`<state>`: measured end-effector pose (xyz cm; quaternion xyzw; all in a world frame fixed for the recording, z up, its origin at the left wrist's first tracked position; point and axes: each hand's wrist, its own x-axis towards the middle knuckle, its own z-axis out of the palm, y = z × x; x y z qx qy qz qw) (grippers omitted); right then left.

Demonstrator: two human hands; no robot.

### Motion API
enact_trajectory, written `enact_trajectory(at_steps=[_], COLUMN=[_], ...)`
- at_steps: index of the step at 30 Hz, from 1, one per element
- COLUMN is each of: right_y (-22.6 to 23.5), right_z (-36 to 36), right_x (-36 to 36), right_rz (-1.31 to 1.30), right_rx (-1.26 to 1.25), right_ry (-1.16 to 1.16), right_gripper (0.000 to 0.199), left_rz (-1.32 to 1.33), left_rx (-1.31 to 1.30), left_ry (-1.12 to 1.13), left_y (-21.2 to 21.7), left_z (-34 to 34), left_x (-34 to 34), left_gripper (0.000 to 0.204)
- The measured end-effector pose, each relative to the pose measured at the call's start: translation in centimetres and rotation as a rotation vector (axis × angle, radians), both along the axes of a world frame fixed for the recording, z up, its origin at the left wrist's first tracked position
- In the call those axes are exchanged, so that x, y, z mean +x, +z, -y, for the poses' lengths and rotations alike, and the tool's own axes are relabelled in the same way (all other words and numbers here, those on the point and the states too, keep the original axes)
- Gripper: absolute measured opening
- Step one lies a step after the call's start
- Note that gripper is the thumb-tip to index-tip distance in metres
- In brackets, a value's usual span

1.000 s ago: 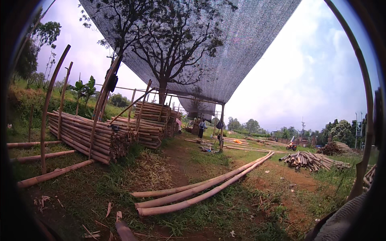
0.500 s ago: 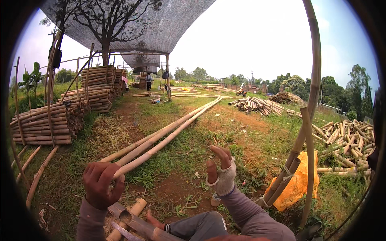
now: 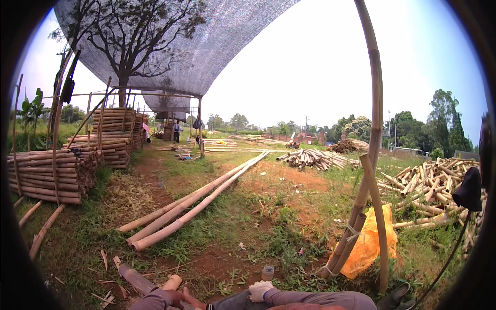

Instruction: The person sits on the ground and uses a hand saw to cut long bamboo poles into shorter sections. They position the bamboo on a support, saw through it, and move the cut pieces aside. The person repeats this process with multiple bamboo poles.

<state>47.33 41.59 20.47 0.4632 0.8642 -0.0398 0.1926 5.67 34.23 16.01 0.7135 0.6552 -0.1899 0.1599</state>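
White-gloved right hand [image 3: 260, 290] rests knuckles-up on knee [image 3: 310, 298].

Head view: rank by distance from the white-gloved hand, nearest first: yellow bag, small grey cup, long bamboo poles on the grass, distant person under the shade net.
From the white-gloved hand:
1. small grey cup, on the ground just above it.
2. yellow bag, to the right, by the bent poles.
3. long bamboo poles, up and left on the grass.
4. distant person, far back under the net.

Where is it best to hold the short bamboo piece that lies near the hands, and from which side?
Probably at its open cut end, coming from above and from the right. The short bamboo piece lies flat on the ground, its cut end close to the left hand. The gloved right hand rests further right.
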Motion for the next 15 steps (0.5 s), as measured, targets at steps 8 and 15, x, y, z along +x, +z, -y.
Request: enact_trajectory(at_steps=[8,15], right_y=[0.7,-3.8], right_z=[-2.3,-4.0], right_x=[-2.7,-6.3], right_rz=[0.020,-0.026], right_rx=[-0.006,-0.048], right_ry=[0.000,0.003], right_gripper=[0.045,0.045], left_rz=[0.039,0.140], left_rx=[0.058,0.070], left_ry=[0.172,0.294], left_y=[-0.6,2.0], left_z=[4.6,8.7], left_x=[-2.6,-2.6], left_gripper=[0.071,0.071])
